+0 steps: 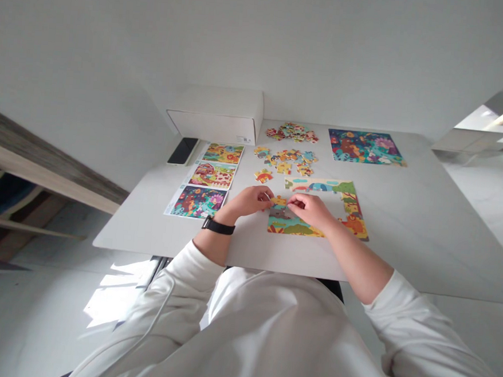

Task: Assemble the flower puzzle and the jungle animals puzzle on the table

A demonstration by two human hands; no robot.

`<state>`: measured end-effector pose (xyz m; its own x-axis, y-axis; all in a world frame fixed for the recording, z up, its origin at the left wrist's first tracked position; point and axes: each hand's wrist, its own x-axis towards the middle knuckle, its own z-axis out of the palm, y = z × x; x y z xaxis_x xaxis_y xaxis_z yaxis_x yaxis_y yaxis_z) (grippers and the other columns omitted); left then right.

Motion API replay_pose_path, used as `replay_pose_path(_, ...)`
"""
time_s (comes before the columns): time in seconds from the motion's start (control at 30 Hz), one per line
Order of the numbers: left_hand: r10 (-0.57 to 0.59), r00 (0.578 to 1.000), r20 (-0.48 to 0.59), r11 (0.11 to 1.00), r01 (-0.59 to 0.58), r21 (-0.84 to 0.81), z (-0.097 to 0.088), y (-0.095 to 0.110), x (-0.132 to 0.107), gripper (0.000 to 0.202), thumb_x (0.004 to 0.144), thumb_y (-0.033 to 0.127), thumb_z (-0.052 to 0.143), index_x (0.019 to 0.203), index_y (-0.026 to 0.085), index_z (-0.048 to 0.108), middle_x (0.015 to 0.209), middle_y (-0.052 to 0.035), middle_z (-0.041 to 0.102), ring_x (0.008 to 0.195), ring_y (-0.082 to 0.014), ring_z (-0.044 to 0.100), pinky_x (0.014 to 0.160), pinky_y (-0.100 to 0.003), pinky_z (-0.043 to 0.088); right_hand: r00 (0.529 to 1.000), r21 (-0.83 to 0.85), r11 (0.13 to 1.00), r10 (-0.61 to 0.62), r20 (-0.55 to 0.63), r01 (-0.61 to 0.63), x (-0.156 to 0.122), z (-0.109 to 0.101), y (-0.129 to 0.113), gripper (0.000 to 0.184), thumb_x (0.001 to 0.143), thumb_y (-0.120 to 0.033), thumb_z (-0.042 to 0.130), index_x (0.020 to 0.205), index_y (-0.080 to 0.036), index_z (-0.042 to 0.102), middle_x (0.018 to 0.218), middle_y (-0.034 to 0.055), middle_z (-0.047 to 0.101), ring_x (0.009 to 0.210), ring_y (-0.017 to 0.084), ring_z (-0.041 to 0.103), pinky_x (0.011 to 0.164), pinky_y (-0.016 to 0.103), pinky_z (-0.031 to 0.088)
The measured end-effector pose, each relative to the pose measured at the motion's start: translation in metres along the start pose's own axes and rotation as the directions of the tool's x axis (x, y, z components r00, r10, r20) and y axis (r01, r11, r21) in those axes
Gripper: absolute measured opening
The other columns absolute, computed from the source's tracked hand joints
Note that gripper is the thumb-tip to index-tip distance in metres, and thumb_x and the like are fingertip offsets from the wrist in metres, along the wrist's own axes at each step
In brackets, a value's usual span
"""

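Desk (428, 247): pale and smooth-looking; puzzle parts probably slide easily if nudged.

White box (212, 127): at the far side, well apart from the hands; low risk.

Part-built puzzle (302, 229): flat on the desk, under and beside the right hand, border largely joined, bare gap inside. Main hazard, in my judgement: the right wrist and forearm pass low over its near side, so a dragging sleeve or wrist could pull the border apart.

Dark-blue puzzle (364, 147): appears complete, at the far right; an outward sweep of the right arm could knock it.

Picture sheet (213, 175): three printed scenes, left of the hands; the left forearm could shift it.

Left hand (253, 200) and right hand (312, 210): fingers bent, tips close to either side of one yellow piece. Cannot tell whether either grips it or merely touches.

Far pile (292, 132) and near pile (288, 158): just apart; a careless reach could mix the sets.

Yellow piece (279, 201): at the puzzle's left edge, between the fingertips. Uneven pressure, or a tab forced at the wrong angle, could tilt it, bend it or dislodge its neighbours
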<state>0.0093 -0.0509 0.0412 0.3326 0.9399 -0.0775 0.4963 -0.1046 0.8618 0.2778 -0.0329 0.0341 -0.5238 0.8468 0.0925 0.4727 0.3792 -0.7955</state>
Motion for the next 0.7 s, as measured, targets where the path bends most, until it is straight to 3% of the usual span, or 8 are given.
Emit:
replay_pose_path(0.27, 0.063, 0.993, -0.103, 0.978, -0.041, 0.204, 0.0007, -0.0002, -0.0002, 0.026, 0.084, 0.041, 0.072, 0.1, 0.021, 0.076, 0.084, -0.0026, 0.077, 0.078, -0.0195, 0.07, 0.071, -0.028, 0.049, 0.997, -0.056, 0.996, -0.072, -0.013, 0.071, 0.0007, -0.0003, 0.0, 0.014, 0.095, -0.03, 0.066, 0.095, -0.025, 0.08, 0.092, 0.0036, 0.078, 0.08, 0.02, 0.068, 0.077, 0.033, 0.05)
replay_pose_path(0.7, 0.069, 0.991, -0.118, 0.953, -0.03, 0.302, 0.0055, -0.0021, -0.0001, 0.022, 0.088, 0.035, 0.072, 0.103, 0.02, 0.078, 0.079, -0.0014, 0.074, 0.073, -0.0189, 0.066, 0.069, -0.028, 0.045, 0.977, -0.12, 0.97, -0.21, 0.038, 0.213, -0.0004, 0.002, 0.0058, 0.015, 0.096, -0.028, 0.071, 0.1, -0.025, 0.085, 0.102, 0.0068, 0.074, 0.087, 0.021, 0.067, 0.084, 0.036, 0.051)
